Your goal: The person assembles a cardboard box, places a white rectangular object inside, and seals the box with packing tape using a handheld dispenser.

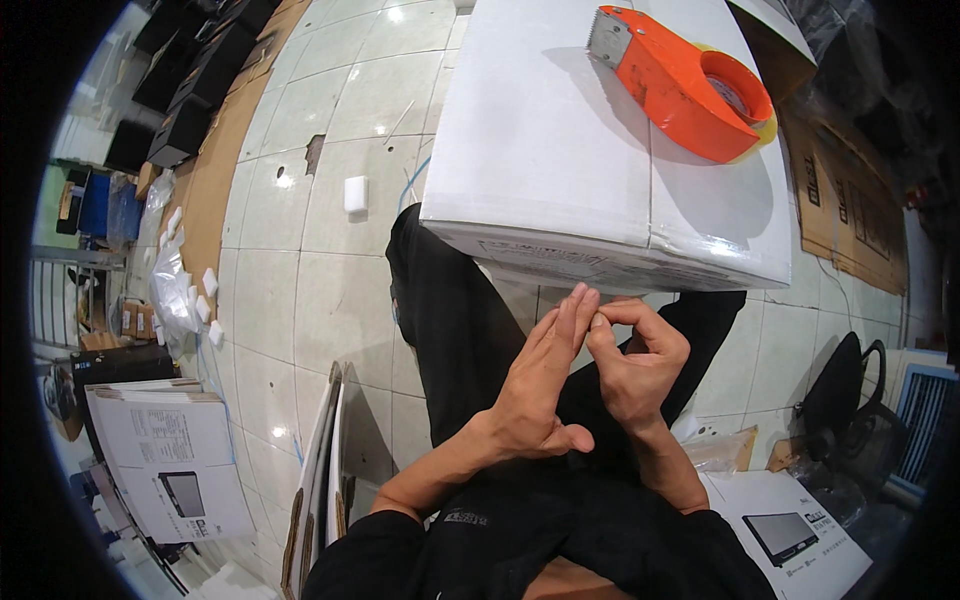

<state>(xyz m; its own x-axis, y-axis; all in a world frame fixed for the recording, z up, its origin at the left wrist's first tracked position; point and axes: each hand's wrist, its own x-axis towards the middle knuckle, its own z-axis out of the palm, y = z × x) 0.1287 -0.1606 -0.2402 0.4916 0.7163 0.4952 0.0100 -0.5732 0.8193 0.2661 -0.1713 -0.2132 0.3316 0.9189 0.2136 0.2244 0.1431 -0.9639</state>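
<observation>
My left hand is stretched out with its fingers close together and its thumb held apart. No object shows in it. Against its fingertips, my right hand has thumb and index finger pinched together and the other fingers curled. Nothing can be made out in the pinch. Just beyond both hands stands a large white cardboard box, with clear tape over its seam and print on the near side. On its top lies an orange tape dispenser with a metal serrated cutter and a tape roll.
Flattened white cartons stand on edge at my left, near a stack of printed cartons. A white foam block lies on the tiled floor. Behind my right side are a printed carton and a black chair. Brown cardboard lies at right.
</observation>
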